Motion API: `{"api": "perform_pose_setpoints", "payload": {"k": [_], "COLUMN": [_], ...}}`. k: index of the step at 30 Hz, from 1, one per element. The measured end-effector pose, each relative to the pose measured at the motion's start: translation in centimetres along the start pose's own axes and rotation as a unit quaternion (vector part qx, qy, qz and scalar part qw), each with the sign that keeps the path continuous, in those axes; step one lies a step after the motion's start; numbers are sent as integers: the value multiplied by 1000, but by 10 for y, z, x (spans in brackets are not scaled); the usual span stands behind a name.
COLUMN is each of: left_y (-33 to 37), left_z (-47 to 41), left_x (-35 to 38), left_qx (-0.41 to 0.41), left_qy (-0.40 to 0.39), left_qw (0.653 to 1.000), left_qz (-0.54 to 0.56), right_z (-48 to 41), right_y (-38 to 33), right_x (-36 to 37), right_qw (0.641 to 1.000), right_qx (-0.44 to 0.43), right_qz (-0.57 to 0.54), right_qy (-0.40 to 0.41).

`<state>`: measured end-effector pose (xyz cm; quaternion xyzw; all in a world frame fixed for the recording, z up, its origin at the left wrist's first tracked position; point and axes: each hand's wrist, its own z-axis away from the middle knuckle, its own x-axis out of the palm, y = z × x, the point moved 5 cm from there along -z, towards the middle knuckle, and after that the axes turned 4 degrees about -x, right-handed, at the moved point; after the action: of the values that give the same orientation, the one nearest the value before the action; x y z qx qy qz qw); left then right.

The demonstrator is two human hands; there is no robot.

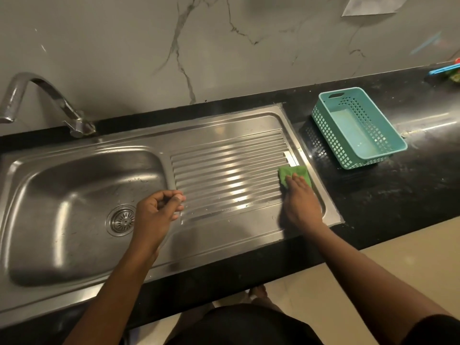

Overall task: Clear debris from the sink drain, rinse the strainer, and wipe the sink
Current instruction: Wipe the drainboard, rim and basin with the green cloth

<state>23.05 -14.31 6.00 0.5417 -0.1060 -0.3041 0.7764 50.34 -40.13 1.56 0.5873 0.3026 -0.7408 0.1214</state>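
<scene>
A stainless steel sink (62,195) has its basin on the left and a ribbed drainboard (229,170) on the right. The round metal strainer (121,220) sits in the drain at the basin's bottom. My right hand (300,202) lies flat on a green cloth (297,174), pressing it onto the drainboard's right end. My left hand (156,212) hovers over the basin's right rim, fingers curled in with nothing visible in them. Small water drops dot the basin and drainboard.
A curved metal tap (42,98) rises at the back left. A teal plastic basket (358,125) stands on the black countertop (398,190) right of the sink. Blue and green items (448,70) lie at the far right. A marble wall runs behind.
</scene>
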Motion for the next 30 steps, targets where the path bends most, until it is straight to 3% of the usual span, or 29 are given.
{"api": "perform_pose_setpoints", "payload": {"k": [3,9,17,24,30], "left_y": [1,3,2,0,4], "left_z": [1,4,0,4,11], "left_x": [-3,-11,-24,-18,-4], "left_qx": [2,4,12,6,8], "left_qy": [2,2,14,13,6], "left_qw": [1000,1000,1000,1000,1000], "left_qz": [0,-9,-15,-13,-15], "right_z": [18,39,73,77,58], "right_y": [-34,-132,-243,-207,-122], "right_x": [19,57,98,93,47], "right_qw": [1000,998,964,915,947], "right_qx": [10,-50,-223,-372,-307], "right_qz": [-4,30,40,73,38], "right_qy": [5,-40,-140,-141,-92]}}
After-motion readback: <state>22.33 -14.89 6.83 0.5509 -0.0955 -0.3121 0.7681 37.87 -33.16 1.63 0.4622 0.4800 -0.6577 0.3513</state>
